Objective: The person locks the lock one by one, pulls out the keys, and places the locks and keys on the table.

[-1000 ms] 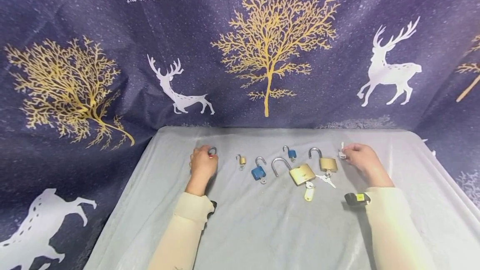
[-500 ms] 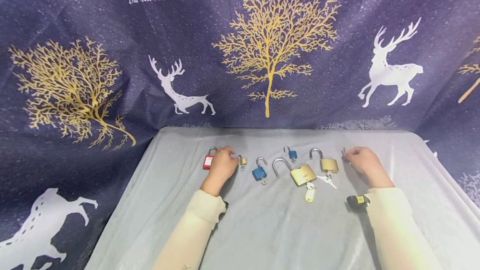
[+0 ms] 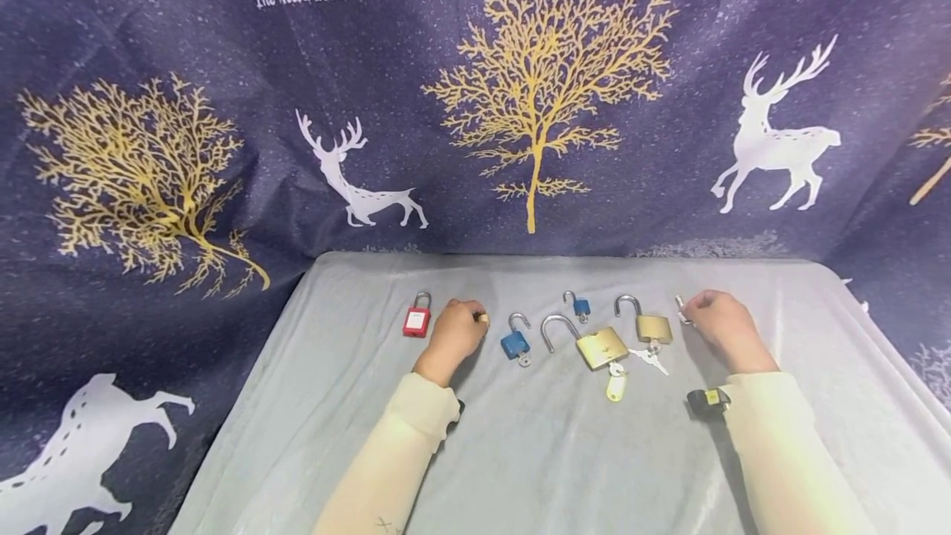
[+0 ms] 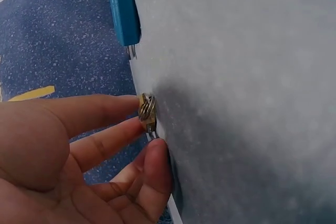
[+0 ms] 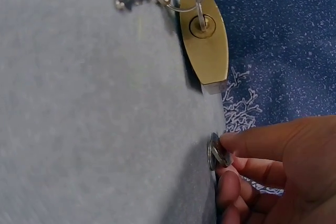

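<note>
My left hand (image 3: 466, 324) lies on the pale table cloth (image 3: 535, 452) and pinches a small brass padlock (image 4: 147, 111) between thumb and fingers. A red padlock (image 3: 417, 321) lies free just to its left, and a blue padlock (image 3: 513, 343) with its shackle up lies just to its right. My right hand (image 3: 697, 314) at the row's right end pinches a small bunch of silver keys (image 5: 216, 153). A medium brass padlock (image 5: 205, 45) with a key ring in its keyhole lies close beside that hand.
Between the hands lie a tiny blue padlock (image 3: 579, 305) and a large brass padlock (image 3: 598, 345) with a yellow key tag (image 3: 613, 387). Loose keys (image 3: 652, 361) trail from the medium padlock. A dark deer-print curtain (image 3: 520, 106) rises behind the table.
My left hand let go of the red padlock, slid right and took hold of the small brass padlock. The right hand has barely moved and still holds the keys.
</note>
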The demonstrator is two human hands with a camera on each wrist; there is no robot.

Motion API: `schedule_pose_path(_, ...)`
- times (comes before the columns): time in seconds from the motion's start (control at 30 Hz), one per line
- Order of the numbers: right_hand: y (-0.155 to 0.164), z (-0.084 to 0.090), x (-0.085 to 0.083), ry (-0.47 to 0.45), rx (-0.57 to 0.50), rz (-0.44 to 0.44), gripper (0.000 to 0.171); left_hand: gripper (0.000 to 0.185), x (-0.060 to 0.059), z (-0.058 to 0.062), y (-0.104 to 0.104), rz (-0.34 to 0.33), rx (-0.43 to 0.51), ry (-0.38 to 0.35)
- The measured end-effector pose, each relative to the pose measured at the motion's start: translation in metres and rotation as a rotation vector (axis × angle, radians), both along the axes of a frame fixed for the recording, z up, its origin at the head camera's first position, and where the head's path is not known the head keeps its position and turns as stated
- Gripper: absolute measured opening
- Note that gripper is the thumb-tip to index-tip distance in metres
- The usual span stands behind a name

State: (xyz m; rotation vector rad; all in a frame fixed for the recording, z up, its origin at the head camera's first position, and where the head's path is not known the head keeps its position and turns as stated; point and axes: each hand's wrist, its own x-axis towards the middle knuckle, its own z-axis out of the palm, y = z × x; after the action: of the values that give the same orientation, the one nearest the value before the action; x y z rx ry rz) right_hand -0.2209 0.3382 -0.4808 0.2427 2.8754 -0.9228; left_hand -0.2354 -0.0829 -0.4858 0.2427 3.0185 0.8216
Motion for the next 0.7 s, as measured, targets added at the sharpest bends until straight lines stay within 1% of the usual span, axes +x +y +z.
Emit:
schedule_pose_path(0.13, 0.001, 0.0, 0.002, 0.017, 0.021, -0.015, 0.03, 0.007, -0.001, -0.001, 0.004, 0.01, -0.041, -0.008)
schedule_pose_path(0.23, 0.001, -0.001, 0.002, 0.013, 0.027, -0.022, 0.03, 0.013, -0.002, -0.002, 0.006, 0.013, -0.069, 0.001)
schedule_pose_path(0.33, 0.002, -0.001, 0.002, 0.002, 0.041, -0.022, 0.033, 0.017, -0.001, -0.002, 0.007, 0.006, -0.089, 0.04)
schedule_pose_path(0.43, 0.0, 0.001, 0.001, -0.015, 0.042, -0.025, 0.038, 0.016, 0.002, -0.002, 0.006, -0.007, -0.107, 0.095)
schedule_pose_path(0.5, -0.003, 0.002, 0.0, -0.012, 0.042, -0.022, 0.044, 0.015, 0.004, -0.001, 0.006, -0.003, -0.108, 0.113)
schedule_pose_path(0.57, -0.007, 0.003, -0.001, 0.008, 0.038, -0.022, 0.047, 0.015, 0.005, -0.001, 0.005, 0.008, -0.102, 0.115)
schedule_pose_path(0.7, -0.015, 0.004, -0.001, 0.075, 0.009, -0.039, 0.049, 0.014, 0.008, 0.001, 0.002, 0.029, -0.086, 0.079)
